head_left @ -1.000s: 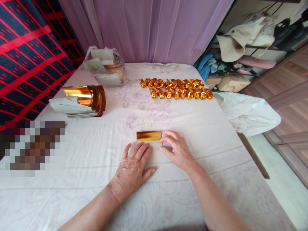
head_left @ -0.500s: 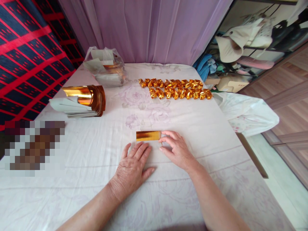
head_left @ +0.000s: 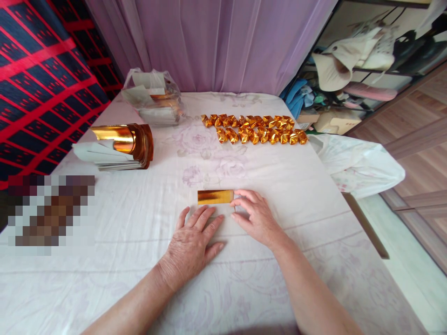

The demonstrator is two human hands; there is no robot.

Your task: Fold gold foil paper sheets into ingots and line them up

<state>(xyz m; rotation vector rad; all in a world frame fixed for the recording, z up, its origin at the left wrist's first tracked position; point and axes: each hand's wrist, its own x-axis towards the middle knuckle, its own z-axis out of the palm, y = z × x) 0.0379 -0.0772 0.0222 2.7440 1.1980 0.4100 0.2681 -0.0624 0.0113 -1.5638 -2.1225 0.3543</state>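
A folded strip of shiny gold foil paper [head_left: 214, 197] lies flat on the cloth-covered table in front of me. My left hand [head_left: 193, 242] rests palm down just below the strip, fingers spread and holding nothing. At the strip's right end is my right hand [head_left: 256, 216], its fingertips touching or almost touching that edge, thumb and fingers apart. Farther off, two rows of folded gold foil pieces [head_left: 258, 136] sit side by side. To the left stands a curved stack of gold foil sheets [head_left: 139, 144] with pale backs.
A clear plastic bag [head_left: 153, 95] with more sheets stands at the back left. A blurred-out patch [head_left: 52, 214] covers something at the left edge. White plastic [head_left: 363, 163] hangs beyond the right edge, near shelves holding a cap [head_left: 333, 70]. A purple curtain [head_left: 216, 46] hangs behind.
My left index finger has shifted slightly to the right, away from the middle finger. The foil strip and my right hand have stayed in place.
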